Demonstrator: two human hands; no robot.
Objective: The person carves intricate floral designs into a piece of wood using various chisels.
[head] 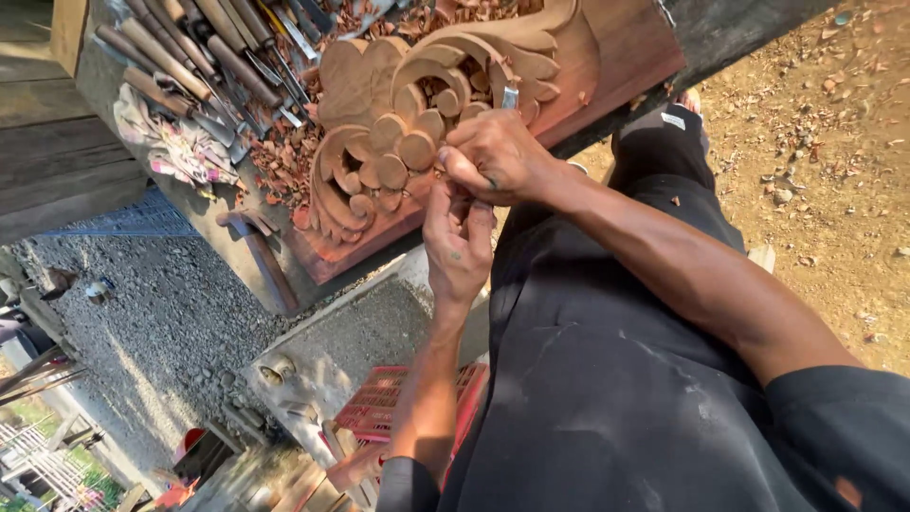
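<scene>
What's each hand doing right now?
Right hand: closed on the chisel, blade at the wood carving.
Left hand: fingers tucked under the right hand; grip cannot be told.

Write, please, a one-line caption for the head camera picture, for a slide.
Two bare hands, right hand and left hand, work a chisel on a carved wooden panel, with more carving tools beside it.

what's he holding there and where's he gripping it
The right hand grips a carving chisel by its handle, hidden in the fist; only the metal blade shows above the knuckles, against the carved wood panel. The left hand steadies from below.
</scene>
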